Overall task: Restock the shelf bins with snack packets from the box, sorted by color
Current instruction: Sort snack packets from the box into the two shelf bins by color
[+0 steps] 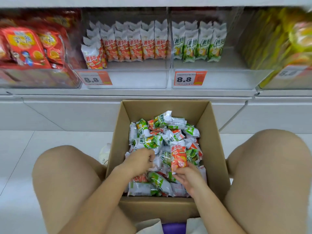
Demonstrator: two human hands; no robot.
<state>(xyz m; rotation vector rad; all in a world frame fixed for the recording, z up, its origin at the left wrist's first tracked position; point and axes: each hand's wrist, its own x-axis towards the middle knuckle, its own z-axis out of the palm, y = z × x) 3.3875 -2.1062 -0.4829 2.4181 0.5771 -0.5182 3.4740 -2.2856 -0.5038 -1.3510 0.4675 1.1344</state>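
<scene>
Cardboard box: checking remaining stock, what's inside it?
The cardboard box holds mixed green packets and orange packets; lower layers and its bottom are covered.

One box (166,208) sits on the floor holding a heap of red and green packets (162,149), too jumbled to count, and two hands work in it, the left hand (141,160) and the right hand (189,178), which holds one red packet (178,156). On the shelf, four bins show: the middle-left bin (126,80) has about six red packets across its front with more rows behind, and the middle-right bin (214,80) has four green packets across its front with more behind. Two orange price tags (190,78) read clearly, a third at far right is blurred, and the outer bins' red bags (25,48) and yellow bags (270,39) are too blurred to count.
</scene>
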